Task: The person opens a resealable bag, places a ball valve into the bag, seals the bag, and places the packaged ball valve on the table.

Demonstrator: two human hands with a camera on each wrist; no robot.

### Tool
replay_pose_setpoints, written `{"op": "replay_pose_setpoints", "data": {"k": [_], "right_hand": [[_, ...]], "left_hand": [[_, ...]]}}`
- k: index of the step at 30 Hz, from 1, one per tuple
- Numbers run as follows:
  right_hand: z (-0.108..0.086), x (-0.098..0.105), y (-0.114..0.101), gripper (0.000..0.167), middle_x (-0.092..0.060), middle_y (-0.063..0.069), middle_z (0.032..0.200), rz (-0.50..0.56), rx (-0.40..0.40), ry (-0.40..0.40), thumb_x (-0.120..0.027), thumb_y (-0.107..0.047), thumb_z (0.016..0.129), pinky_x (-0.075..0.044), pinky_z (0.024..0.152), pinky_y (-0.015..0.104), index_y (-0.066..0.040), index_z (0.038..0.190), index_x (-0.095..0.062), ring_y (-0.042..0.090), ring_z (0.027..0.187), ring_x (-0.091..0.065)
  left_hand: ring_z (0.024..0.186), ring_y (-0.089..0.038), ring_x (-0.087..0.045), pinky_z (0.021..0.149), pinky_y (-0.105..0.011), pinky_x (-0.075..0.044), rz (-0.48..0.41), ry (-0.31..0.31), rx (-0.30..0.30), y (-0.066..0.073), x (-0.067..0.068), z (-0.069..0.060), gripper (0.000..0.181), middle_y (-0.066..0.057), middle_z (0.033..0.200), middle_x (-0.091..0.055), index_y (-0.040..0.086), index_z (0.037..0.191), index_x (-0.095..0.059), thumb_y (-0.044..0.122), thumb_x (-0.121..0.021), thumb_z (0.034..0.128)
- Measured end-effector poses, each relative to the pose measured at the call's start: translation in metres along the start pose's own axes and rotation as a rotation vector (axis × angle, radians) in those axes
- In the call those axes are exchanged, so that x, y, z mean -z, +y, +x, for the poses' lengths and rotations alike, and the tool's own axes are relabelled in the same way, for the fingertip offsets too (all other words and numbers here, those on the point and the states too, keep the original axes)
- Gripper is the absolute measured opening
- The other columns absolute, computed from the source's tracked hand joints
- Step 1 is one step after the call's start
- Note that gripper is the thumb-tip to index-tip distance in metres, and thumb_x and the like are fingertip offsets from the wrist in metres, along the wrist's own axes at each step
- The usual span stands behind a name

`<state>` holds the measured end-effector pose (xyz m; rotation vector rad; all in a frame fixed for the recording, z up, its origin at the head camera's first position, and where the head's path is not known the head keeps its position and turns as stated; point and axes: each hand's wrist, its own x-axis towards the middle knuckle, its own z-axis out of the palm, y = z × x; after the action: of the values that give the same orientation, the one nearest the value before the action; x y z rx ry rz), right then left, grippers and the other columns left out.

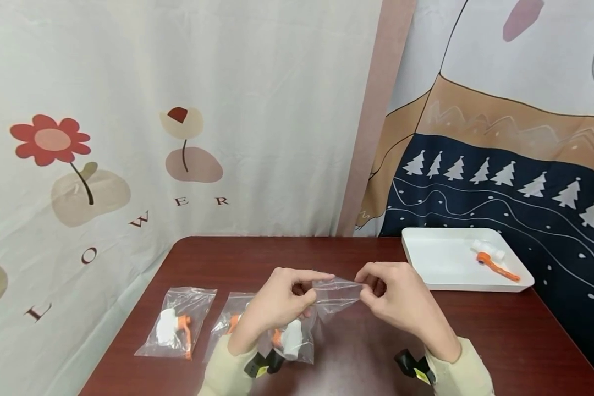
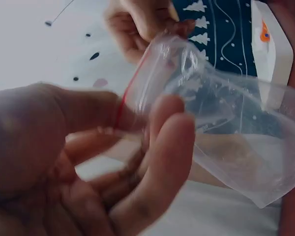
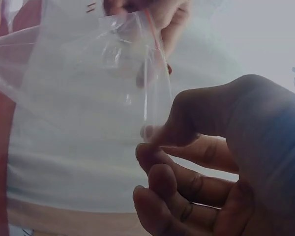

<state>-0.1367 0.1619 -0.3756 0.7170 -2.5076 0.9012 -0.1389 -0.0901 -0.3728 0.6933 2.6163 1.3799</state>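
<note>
Between my two hands a clear zip bag is stretched above the table, with nothing visible inside it. My left hand pinches one top corner between thumb and fingers. The opposite corner is pinched by my right hand. A red line runs along the mouth of the zip bag in the left wrist view. In the right wrist view, thumb and index fingertip meet on the film of the zip bag. Partly behind my left wrist lie bagged white pieces with orange levers, including one white piece.
Another clear bag, holding a white piece and an orange lever, lies on the left of the dark red table. At the back right stands a white tray with a loose white piece and an orange lever.
</note>
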Motion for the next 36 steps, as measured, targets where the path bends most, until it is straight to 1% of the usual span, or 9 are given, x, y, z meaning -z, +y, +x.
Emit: {"op": "replay_pose_setpoints", "data": {"k": [2,5,9,13,18,22,27,30,36], "right_hand": [[0.001,0.001,0.002,0.024,-0.055,-0.017,0.065,0.033,0.002,-0.016,-0.072,0.002,0.076,-0.046,0.053,0.019,-0.021,0.084,-0.074,0.001,0.058,-0.051],[0.002,0.0,0.006,0.023,-0.055,-0.017,0.065,0.073,0.014,-0.036,-0.072,0.002,0.078,-0.047,0.054,0.019,-0.019,0.085,-0.074,0.001,0.058,-0.051],[0.003,-0.001,0.01,0.024,-0.054,-0.016,0.065,0.109,0.051,-0.038,-0.071,0.004,0.078,-0.048,0.054,0.019,-0.018,0.086,-0.074,0.0,0.058,-0.051],[0.004,-0.002,0.012,0.024,-0.055,-0.017,0.065,0.119,0.07,-0.049,-0.069,0.005,0.079,-0.048,0.053,0.019,-0.018,0.086,-0.074,-0.002,0.058,-0.05],[0.005,-0.002,0.014,0.023,-0.057,-0.018,0.067,0.135,0.017,-0.1,-0.071,0.002,0.082,-0.049,0.054,0.019,-0.02,0.088,-0.075,-0.003,0.059,-0.051],[0.005,-0.003,0.015,0.017,-0.06,-0.018,0.069,0.148,-0.011,-0.126,-0.072,-0.004,0.085,-0.051,0.056,0.02,-0.02,0.09,-0.075,-0.002,0.06,-0.054],[0.005,-0.004,0.022,0.002,-0.066,-0.018,0.075,0.189,-0.054,-0.147,-0.075,-0.023,0.094,-0.052,0.058,0.021,-0.024,0.096,-0.075,-0.001,0.062,-0.058],[0.003,-0.002,0.031,0.008,-0.068,-0.017,0.081,0.206,-0.107,-0.154,-0.074,-0.032,0.096,-0.054,0.061,0.022,-0.027,0.102,-0.074,0.001,0.066,-0.061],[-0.001,0.0,0.059,0.019,-0.071,-0.012,0.088,0.145,-0.168,-0.14,-0.075,-0.029,0.095,-0.057,0.068,0.022,-0.022,0.112,-0.071,0.001,0.074,-0.063]], "left_hand": [[0.053,-0.016,-0.065,0.049,-0.025,-0.052,-0.063,-0.053,-0.041,-0.004,0.003,0.002,0.04,-0.001,0.064,-0.064,0.024,0.132,-0.071,0.006,-0.06,0.0975],[0.058,-0.019,-0.068,0.058,-0.034,-0.061,-0.149,-0.091,-0.075,-0.01,0.005,0.006,0.037,-0.006,0.068,-0.067,0.028,0.137,-0.066,0.017,-0.063,0.1025],[0.059,-0.019,-0.067,0.061,-0.04,-0.062,-0.271,-0.122,-0.062,-0.014,0.004,0.011,0.035,-0.011,0.071,-0.066,0.034,0.138,-0.064,0.023,-0.061,0.1047],[0.058,-0.017,-0.065,0.06,-0.039,-0.062,-0.343,-0.123,-0.044,-0.015,-0.001,0.014,0.033,-0.015,0.072,-0.065,0.028,0.138,-0.066,0.021,-0.058,0.1063],[0.056,-0.015,-0.064,0.058,-0.036,-0.062,-0.371,-0.056,-0.025,-0.014,-0.006,0.014,0.03,-0.016,0.072,-0.064,0.019,0.134,-0.069,0.02,-0.055,0.1072],[0.056,-0.015,-0.063,0.058,-0.034,-0.061,-0.347,-0.003,0.002,-0.014,-0.009,0.015,0.027,-0.015,0.071,-0.066,0.018,0.129,-0.072,0.02,-0.055,0.1075],[0.056,-0.016,-0.063,0.058,-0.033,-0.061,-0.32,0.044,0.025,-0.014,-0.01,0.016,0.026,-0.017,0.072,-0.068,0.017,0.125,-0.073,0.021,-0.056,0.1073],[0.056,-0.015,-0.063,0.058,-0.033,-0.061,-0.322,0.062,0.032,-0.015,-0.009,0.017,0.025,-0.018,0.071,-0.068,0.017,0.125,-0.073,0.02,-0.056,0.1072],[0.056,-0.016,-0.063,0.058,-0.033,-0.061,-0.327,0.077,0.04,-0.015,-0.007,0.017,0.025,-0.018,0.07,-0.067,0.017,0.125,-0.073,0.019,-0.056,0.107]]}}
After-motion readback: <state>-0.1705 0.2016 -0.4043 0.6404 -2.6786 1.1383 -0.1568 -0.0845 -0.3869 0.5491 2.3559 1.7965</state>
